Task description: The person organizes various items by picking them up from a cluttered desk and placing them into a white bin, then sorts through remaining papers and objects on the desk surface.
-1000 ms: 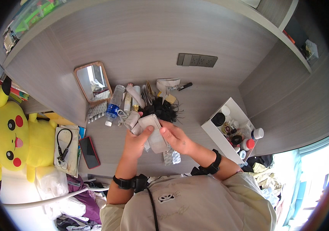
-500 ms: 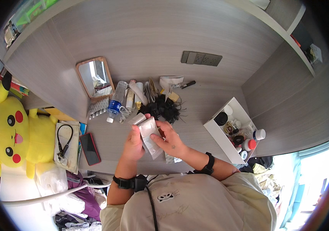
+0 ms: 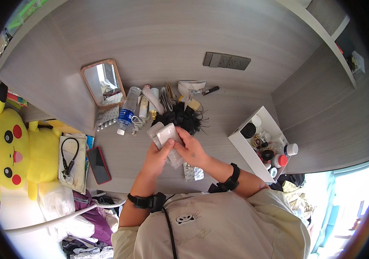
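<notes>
Over the middle of the desk, both of my hands are closed on a small stack of flat, clear-and-white plastic packets [image 3: 166, 134]. My left hand [image 3: 156, 156] grips the stack from the left, its thumb lying on top. From the right, my right hand [image 3: 191, 151] pinches the same stack with its thumb on the front packet. What the packets contain is too small to tell. A silver blister pack [image 3: 193, 172] lies on the desk just below my right hand. Right behind the packets sits a black, feathery hair piece [image 3: 183, 117].
A mirror [image 3: 102, 84], a clear bottle [image 3: 128, 110], tubes and more blister packs [image 3: 107, 118] crowd the back left. The phone [image 3: 99, 165] lies near a yellow plush toy [image 3: 12, 146]. At right stands a white box [image 3: 249, 156] of jars. A black marker [image 3: 211, 90] is at the back.
My hands have drawn closer together around the packets, which now overlap in a tighter stack. My right hand has shifted slightly up, and more of the blister pack beneath it shows.
</notes>
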The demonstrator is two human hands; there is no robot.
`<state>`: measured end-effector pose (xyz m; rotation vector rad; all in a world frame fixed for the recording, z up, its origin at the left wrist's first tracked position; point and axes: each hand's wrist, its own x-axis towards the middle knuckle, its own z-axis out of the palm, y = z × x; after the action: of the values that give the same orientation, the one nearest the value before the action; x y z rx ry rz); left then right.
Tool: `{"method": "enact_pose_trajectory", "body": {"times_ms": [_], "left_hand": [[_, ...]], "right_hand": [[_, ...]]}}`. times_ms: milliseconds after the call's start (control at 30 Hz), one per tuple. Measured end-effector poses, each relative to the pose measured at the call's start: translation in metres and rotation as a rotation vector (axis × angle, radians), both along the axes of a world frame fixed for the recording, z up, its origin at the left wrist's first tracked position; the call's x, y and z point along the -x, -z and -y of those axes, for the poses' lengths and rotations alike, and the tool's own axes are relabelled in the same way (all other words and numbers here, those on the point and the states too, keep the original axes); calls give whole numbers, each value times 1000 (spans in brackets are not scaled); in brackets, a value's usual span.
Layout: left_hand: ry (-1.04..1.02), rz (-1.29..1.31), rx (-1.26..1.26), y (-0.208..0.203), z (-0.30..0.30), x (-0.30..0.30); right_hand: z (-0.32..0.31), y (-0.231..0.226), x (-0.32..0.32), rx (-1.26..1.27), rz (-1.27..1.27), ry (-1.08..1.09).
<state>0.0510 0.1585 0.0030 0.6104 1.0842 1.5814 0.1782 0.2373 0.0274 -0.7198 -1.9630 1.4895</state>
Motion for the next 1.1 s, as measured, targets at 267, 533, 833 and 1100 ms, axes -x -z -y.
{"method": "enact_pose_trajectory", "body": {"times_ms": [267,533,833,1100], "left_hand": [[-48,-42,131,7,37,29],[-63,-112,307,-3,70,32],[-25,-49,289,3,96,37],[-91,-36,272,14,89,43]], "right_hand": [[-89,16,20,-302,85,31],[-239,63,43,-588,639,192],[-232,63,77,-685,1258,129],[-212,9,42,-720,698,212]]}}
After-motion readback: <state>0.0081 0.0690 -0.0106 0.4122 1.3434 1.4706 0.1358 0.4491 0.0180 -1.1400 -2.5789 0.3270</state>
